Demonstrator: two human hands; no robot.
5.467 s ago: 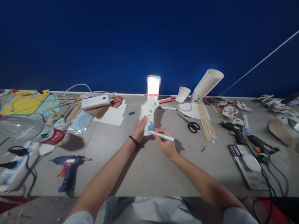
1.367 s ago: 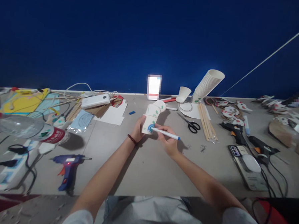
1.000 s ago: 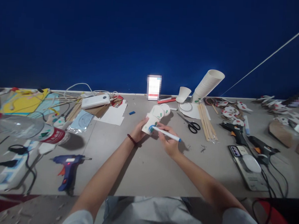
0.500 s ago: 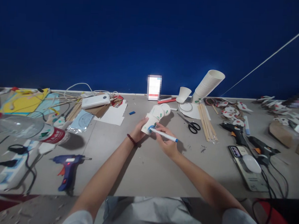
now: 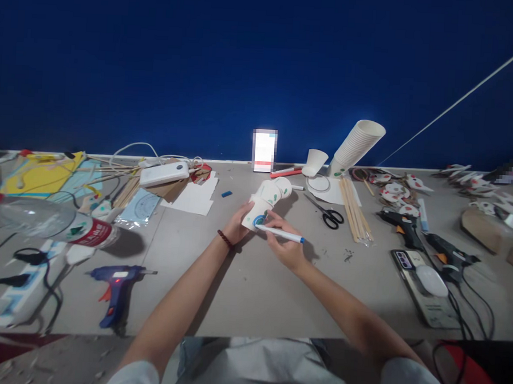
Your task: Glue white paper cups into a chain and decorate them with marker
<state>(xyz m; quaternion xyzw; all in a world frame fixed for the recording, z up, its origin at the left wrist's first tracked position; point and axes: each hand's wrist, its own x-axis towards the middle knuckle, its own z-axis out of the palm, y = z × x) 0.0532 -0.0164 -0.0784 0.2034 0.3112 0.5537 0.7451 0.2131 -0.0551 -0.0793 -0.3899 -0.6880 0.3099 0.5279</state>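
Observation:
Several white paper cups with green prints (image 5: 262, 205) are joined in a curved row above the table. My left hand (image 5: 238, 224) is closed round the left side of the nearest cup. That cup bears a blue ring drawn around a green mark. My right hand (image 5: 286, 245) grips a white marker with a blue end (image 5: 284, 234), and its tip meets the cup at the ring's lower edge. Beyond the hands lies a small blue cap (image 5: 226, 194).
Scissors (image 5: 332, 218), wooden sticks (image 5: 355, 211) and a leaning stack of cups (image 5: 358, 146) lie to the right, with black glue guns (image 5: 403, 227) and a phone (image 5: 425, 298) further over. At left are a blue glue gun (image 5: 118, 291), a bottle (image 5: 44, 221) and a power strip (image 5: 25, 286).
The marker tip has shifted slightly down and left along the blue ring. The cups and my left hand stay almost in place.

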